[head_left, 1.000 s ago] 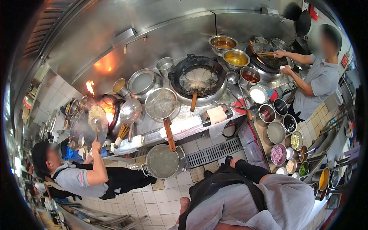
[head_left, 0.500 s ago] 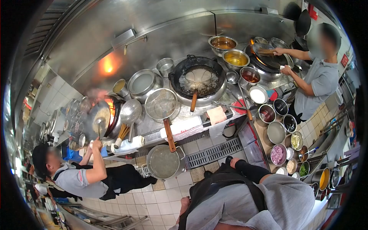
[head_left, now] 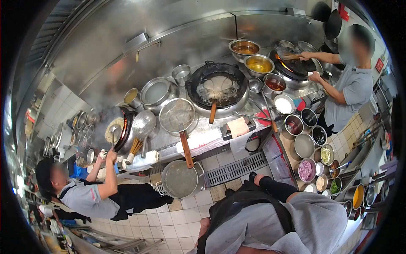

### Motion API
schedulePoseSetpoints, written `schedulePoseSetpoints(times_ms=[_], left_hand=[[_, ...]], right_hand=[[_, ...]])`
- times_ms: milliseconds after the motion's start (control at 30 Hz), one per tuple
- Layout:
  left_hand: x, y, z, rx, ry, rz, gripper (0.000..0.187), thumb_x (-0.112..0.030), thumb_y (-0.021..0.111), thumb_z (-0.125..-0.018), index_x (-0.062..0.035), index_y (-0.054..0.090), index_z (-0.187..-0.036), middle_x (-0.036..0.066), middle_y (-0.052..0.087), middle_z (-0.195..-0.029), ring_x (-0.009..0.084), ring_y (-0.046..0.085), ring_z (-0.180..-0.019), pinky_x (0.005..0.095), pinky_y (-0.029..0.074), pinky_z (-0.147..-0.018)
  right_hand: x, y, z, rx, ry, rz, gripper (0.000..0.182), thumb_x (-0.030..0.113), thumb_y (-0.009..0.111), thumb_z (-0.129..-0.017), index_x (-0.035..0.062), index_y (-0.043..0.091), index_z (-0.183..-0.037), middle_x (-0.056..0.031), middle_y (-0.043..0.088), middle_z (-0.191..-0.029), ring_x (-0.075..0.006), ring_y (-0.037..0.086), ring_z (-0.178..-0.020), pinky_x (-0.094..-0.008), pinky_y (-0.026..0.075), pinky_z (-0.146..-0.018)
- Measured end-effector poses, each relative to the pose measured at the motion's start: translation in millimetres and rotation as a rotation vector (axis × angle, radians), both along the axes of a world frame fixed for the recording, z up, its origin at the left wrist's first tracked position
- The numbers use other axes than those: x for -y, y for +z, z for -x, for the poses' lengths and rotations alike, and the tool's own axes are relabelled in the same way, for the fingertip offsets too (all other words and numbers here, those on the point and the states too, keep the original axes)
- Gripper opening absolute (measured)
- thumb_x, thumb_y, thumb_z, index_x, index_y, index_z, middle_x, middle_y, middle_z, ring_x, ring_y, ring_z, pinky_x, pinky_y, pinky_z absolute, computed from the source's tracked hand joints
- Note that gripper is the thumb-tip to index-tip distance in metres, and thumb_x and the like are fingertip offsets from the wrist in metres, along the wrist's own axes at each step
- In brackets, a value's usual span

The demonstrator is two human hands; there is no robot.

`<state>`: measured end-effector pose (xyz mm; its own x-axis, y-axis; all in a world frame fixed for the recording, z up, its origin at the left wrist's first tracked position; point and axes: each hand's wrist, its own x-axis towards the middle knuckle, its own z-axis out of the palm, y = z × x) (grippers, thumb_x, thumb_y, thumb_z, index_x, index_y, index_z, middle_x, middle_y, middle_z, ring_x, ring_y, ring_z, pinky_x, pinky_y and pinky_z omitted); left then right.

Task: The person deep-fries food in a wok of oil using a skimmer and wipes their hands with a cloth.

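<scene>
My right hand [head_left: 258, 179] hangs low beyond a black arm sleeve, above the floor near a black shoe; its fingers are too small to make out. At the left edge of my dark apron [head_left: 226, 207], part of my left hand [head_left: 205, 223] shows, its fingers mostly hidden. I see no object in either hand. Ahead, a black wok [head_left: 202, 89] of bubbling oil holds a round strainer with a wooden handle [head_left: 213, 111]. A wooden-handled mesh strainer [head_left: 177, 115] lies left of it.
On the left, a co-worker [head_left: 91, 197] works a ladle in a steaming wok [head_left: 113, 130]. Another co-worker [head_left: 357, 91] holds a bamboo brush [head_left: 291, 56] in a wok. A large pot [head_left: 180, 179] stands before the counter; several ingredient containers [head_left: 304, 146] are at right.
The left co-worker's wok and hands have shifted, and its large flame has shrunk. Oil bubbles more strongly around the strainer in the middle wok. My hands look unmoved.
</scene>
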<state>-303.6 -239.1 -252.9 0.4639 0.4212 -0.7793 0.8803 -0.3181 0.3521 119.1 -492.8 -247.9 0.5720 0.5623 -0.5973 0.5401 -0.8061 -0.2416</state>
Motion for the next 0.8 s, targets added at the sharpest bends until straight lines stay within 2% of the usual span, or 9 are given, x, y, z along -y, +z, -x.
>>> schedulePoseSetpoints(times_ms=[200,300,367,467,500,600,667,767,800], left_hand=[[3,11,-6,-0.025,-0.053,-0.036,0.038,-0.027,0.058,-0.082,-0.0104,0.064,-0.116,0.017,0.065,-0.108,0.0304,0.063,-0.1,0.0357,0.05,-0.088],[0,1,-1,-0.009,-0.094,-0.031,0.039,-0.028,0.059,-0.082,-0.0106,0.064,-0.116,0.018,0.065,-0.108,0.0313,0.063,-0.1,0.0366,0.049,-0.088],[1,-4,2,0.023,-0.066,-0.021,0.039,-0.028,0.059,-0.082,-0.0103,0.064,-0.116,0.019,0.065,-0.106,0.0321,0.062,-0.1,0.0374,0.049,-0.088],[2,19,-4,0.049,0.132,0.089,0.038,-0.028,0.059,-0.082,-0.0107,0.064,-0.115,0.021,0.064,-0.106,0.0333,0.062,-0.1,0.0385,0.049,-0.089],[1,24,-7,0.027,0.075,0.054,0.038,-0.028,0.058,-0.082,-0.0108,0.065,-0.115,0.021,0.064,-0.107,0.0333,0.062,-0.1,0.0385,0.049,-0.089],[1,32,-13,-0.031,-0.058,-0.027,0.036,-0.028,0.058,-0.082,-0.0115,0.065,-0.114,0.022,0.063,-0.107,0.0334,0.062,-0.1,0.0384,0.049,-0.089],[1,47,-21,-0.056,-0.093,-0.05,0.036,-0.028,0.058,-0.082,-0.0125,0.066,-0.113,0.022,0.063,-0.108,0.0336,0.062,-0.1,0.0383,0.049,-0.089],[-2,52,-24,-0.068,-0.031,0.03,0.035,-0.028,0.057,-0.083,-0.0143,0.065,-0.114,0.021,0.064,-0.106,0.0329,0.062,-0.099,0.038,0.049,-0.088],[-1,56,-26,-0.08,-0.082,-0.008,0.035,-0.026,0.055,-0.083,-0.0127,0.065,-0.114,0.021,0.065,-0.105,0.0319,0.063,-0.098,0.0374,0.05,-0.086]], right_hand=[[1,12,-1,-0.048,0.015,0.01,0.028,0.023,0.049,-0.078,0.0069,0.071,-0.082,-0.019,0.067,-0.091,-0.0367,0.063,-0.091,-0.0428,0.049,-0.085],[-3,18,-5,-0.101,0.15,0.128,0.036,0.024,0.044,-0.085,0.002,0.069,-0.097,-0.0191,0.065,-0.106,-0.0332,0.062,-0.099,-0.0416,0.049,-0.085],[-2,23,-5,-0.111,0.136,0.105,0.035,0.024,0.044,-0.085,0.0019,0.07,-0.095,-0.0191,0.065,-0.105,-0.0329,0.062,-0.099,-0.0413,0.049,-0.085],[0,19,-4,-0.115,0.093,0.062,0.035,0.023,0.044,-0.085,0.0014,0.07,-0.093,-0.0193,0.066,-0.104,-0.0331,0.062,-0.098,-0.0417,0.049,-0.084],[1,18,-4,-0.113,0.075,0.047,0.035,0.023,0.044,-0.084,0.0012,0.07,-0.093,-0.0194,0.066,-0.103,-0.0334,0.063,-0.097,-0.042,0.05,-0.083],[6,-1,-2,-0.056,-0.026,-0.003,0.026,0.023,0.051,-0.077,0.0066,0.071,-0.078,-0.02,0.066,-0.089,-0.0373,0.063,-0.089,-0.0436,0.049,-0.085],[6,6,1,-0.019,-0.042,-0.008,0.029,0.025,0.05,-0.079,0.005,0.07,-0.08,-0.0214,0.066,-0.089,-0.0379,0.063,-0.089,-0.0445,0.049,-0.085],[3,16,1,-0.02,-0.051,-0.011,0.032,0.027,0.049,-0.081,0.0033,0.07,-0.082,-0.0227,0.065,-0.089,-0.0385,0.062,-0.089,-0.0455,0.049,-0.084],[2,16,0,-0.029,-0.051,-0.011,0.033,0.028,0.048,-0.082,0.0028,0.069,-0.082,-0.023,0.065,-0.089,-0.0387,0.062,-0.089,-0.0458,0.049,-0.084]])
